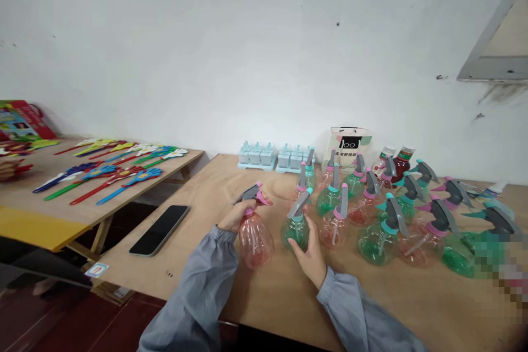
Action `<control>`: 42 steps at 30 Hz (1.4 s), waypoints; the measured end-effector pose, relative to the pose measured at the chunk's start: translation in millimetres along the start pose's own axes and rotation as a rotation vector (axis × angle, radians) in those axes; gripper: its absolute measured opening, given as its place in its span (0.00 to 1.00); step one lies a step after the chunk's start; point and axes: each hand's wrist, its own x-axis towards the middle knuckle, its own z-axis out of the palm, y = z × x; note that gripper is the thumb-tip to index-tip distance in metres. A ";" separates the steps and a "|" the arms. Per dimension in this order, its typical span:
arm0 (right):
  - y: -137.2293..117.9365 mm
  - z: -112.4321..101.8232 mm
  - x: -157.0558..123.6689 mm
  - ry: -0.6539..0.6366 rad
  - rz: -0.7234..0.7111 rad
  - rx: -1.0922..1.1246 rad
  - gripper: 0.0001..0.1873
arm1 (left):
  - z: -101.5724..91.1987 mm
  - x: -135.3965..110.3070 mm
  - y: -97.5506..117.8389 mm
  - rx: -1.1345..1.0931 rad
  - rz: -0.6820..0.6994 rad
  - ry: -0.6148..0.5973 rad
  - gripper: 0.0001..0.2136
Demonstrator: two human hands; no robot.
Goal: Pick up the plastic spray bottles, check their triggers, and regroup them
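My left hand (236, 216) grips the neck of a pink spray bottle (256, 242), which has a grey and pink trigger head and leans slightly. Around the body of a green spray bottle (293, 232) with a grey and teal head, my right hand (309, 253) is wrapped, thumb in front. That bottle stands upright on the wooden table (272, 308). Just right of it is another pink spray bottle (333, 228), with a green spray bottle (377, 242) beyond. Several more pink and green bottles stand in rows farther right and behind.
A black phone (160, 230) lies at the table's left. Light-blue ice-pop molds (256, 155), a printed paper bag (348, 148) and a red-brown bottle (402, 165) stand by the wall. On a separate left table (78, 214) lie several colourful hand-shaped clappers (119, 176).
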 end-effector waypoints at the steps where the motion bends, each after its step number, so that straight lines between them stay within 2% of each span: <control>1: -0.3 -0.4 0.2 -0.003 0.003 0.001 0.35 | 0.6 0.3 -0.2 0.017 0.018 -0.004 0.07; 8: 1.8 -1.0 0.1 -0.008 0.013 0.009 0.34 | 1.8 3.7 -0.8 0.031 0.073 -0.036 0.05; 12: 2.0 -0.9 -0.1 -0.008 0.026 0.019 0.34 | -3.3 -3.1 5.7 0.249 0.217 0.081 0.09; 16: 1.6 -1.2 0.3 -0.004 0.011 0.029 0.34 | -20.2 -10.8 11.6 0.461 0.278 0.168 0.12; 20: 0.9 -1.2 1.0 -0.013 0.011 0.027 0.35 | -36.6 -10.4 13.9 0.525 0.280 0.226 0.09; 24: -0.8 -1.2 2.1 -0.013 0.003 0.042 0.35 | -40.5 -7.2 13.6 0.507 0.313 0.285 0.12; 27: -2.5 -2.2 3.0 -0.013 -0.003 0.041 0.35 | -42.3 -13.5 5.3 0.530 0.354 0.299 0.24; 29: -3.3 -3.4 3.3 -0.020 -0.006 0.032 0.35 | -48.5 -23.6 -7.6 0.573 0.390 0.317 0.29; 33: -3.3 -5.1 2.4 -0.032 -0.006 0.012 0.35 | -74.9 -38.3 -40.8 0.616 0.350 0.426 0.24; 35: -3.1 -4.8 1.5 -0.036 -0.007 0.007 0.35 | -92.4 -30.0 -48.3 0.692 0.300 0.470 0.24; 37: -3.6 -4.0 0.5 -0.045 -0.021 0.004 0.35 | -110.5 -7.3 -44.2 0.841 0.260 0.543 0.23; 40: -5.9 -3.0 -0.4 -0.060 -0.061 -0.012 0.36 | -132.7 45.1 -22.1 0.994 0.169 0.641 0.19; 42: -7.9 -3.0 -0.6 -0.063 -0.089 -0.030 0.38 | -140.4 81.9 -6.6 0.966 0.146 0.621 0.18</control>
